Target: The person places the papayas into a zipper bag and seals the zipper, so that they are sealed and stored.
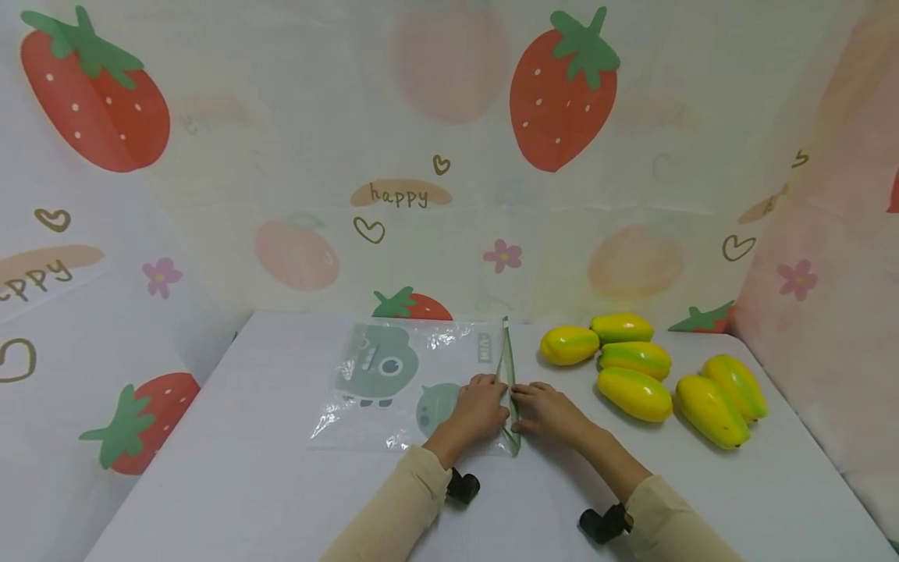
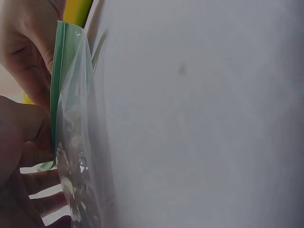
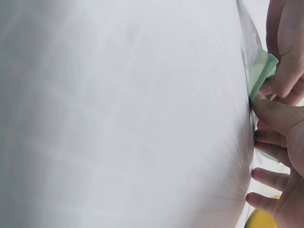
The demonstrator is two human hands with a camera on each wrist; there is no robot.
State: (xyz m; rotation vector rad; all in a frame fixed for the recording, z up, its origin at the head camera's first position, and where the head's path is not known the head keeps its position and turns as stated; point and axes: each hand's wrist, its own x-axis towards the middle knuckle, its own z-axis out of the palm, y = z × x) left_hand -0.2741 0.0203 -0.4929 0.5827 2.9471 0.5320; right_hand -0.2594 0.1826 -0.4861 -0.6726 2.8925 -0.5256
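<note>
A clear plastic zip bag [image 1: 382, 367] printed with green cartoon monsters lies flat on the white table, its green zip edge [image 1: 506, 355] to the right. That edge stands slightly raised, and its two sides part at the mouth. My left hand [image 1: 474, 410] is over the bag's right end and pinches one side of the edge. Facing it, my right hand [image 1: 551, 411] pinches the other side with thumb and fingers. In the left wrist view, the green strip [image 2: 56, 80] runs upright between both hands. The right wrist view shows the right hand's outer fingers [image 3: 268, 178] spread low near the table.
Several yellow-green papaya-like fruits [image 1: 635, 394] lie on the table [image 1: 232, 484] to the right of the bag. Behind and beside the table hangs a cloth [image 1: 463, 140] with strawberry prints. Each wrist wears a small black camera [image 1: 602, 524].
</note>
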